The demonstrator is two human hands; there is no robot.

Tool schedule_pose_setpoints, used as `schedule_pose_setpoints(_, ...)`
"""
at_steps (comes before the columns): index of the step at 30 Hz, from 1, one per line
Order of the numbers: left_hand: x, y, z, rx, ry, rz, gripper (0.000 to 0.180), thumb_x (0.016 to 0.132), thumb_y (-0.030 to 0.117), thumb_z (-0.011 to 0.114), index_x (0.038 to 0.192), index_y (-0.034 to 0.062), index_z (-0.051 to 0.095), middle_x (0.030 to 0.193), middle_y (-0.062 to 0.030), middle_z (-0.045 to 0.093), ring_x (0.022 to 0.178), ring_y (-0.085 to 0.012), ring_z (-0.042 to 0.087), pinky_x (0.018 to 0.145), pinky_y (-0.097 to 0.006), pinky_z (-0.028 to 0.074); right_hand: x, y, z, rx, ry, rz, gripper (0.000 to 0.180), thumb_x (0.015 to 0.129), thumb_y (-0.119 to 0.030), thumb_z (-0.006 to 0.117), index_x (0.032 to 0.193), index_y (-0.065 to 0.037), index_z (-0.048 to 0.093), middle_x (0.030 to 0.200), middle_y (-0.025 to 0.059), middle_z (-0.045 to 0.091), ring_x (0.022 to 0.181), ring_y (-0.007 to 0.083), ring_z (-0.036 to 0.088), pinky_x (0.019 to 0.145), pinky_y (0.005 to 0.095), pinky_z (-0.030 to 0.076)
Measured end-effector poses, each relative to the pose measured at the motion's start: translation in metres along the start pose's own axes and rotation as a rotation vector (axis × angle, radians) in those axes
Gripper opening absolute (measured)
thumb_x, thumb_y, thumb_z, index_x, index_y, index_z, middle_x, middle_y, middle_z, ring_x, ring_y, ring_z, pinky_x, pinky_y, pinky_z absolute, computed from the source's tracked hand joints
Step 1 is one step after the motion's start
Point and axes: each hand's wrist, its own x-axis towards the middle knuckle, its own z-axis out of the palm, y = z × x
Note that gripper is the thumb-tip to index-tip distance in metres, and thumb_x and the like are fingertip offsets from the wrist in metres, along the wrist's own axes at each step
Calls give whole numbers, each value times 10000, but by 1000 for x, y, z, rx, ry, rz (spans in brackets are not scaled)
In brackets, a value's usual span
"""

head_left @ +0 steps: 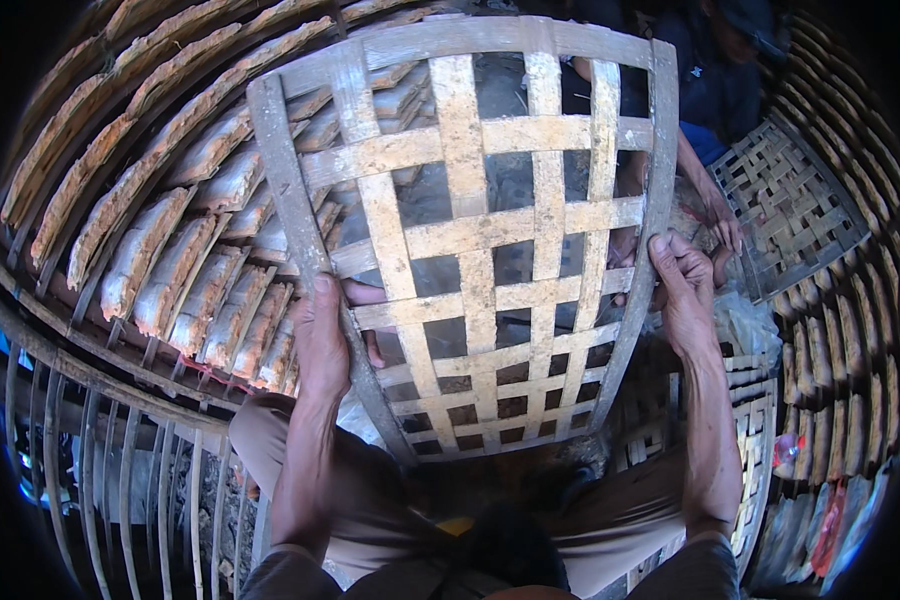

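Note:
A woven bamboo lattice tray [476, 270] with a greyish wooden frame is held up, tilted, over my lap. My left hand [322, 335] grips its left side bar, thumb on the near face and fingers passing behind and showing through the gaps. On the opposite bar, my right hand [682, 285] closes around the edge about midway up. Flat strips cross over and under each other, leaving square openings. Nothing lies on the lattice. Part of the scene behind it is hidden.
Overlapping rows of pale slabs with rough brown edges [150, 265] fill racks on the left. More rows [830, 350] curve along the right. A person's hand [722, 222] rests near another woven tray [792, 205]. Clear plastic [745, 325] lies beside my right arm. Bamboo slats [110, 450] stand lower left.

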Motion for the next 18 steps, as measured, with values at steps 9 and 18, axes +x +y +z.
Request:
schedule_pose_setpoints(9, 4, 1, 27, 68, 96, 88, 519, 1125, 474, 445, 1063, -23, 584, 825, -161, 723, 672, -196, 720, 521, -292, 610, 1, 23, 9, 146, 127, 47, 431, 1121, -420, 516, 1071, -26, 684, 828, 53, 667, 736, 144, 647, 729, 292, 514)
schedule_pose_setpoints(18, 6, 5, 14, 115, 73, 76, 576, 1148, 488, 378, 1145, -12, 664, 805, -93, 725, 631, -146, 657, 643, -289, 536, -1, 31, 26, 116, 262, 34, 431, 1113, -452, 528, 1226, -50, 632, 881, 12, 613, 742, 93, 555, 675, 274, 444)
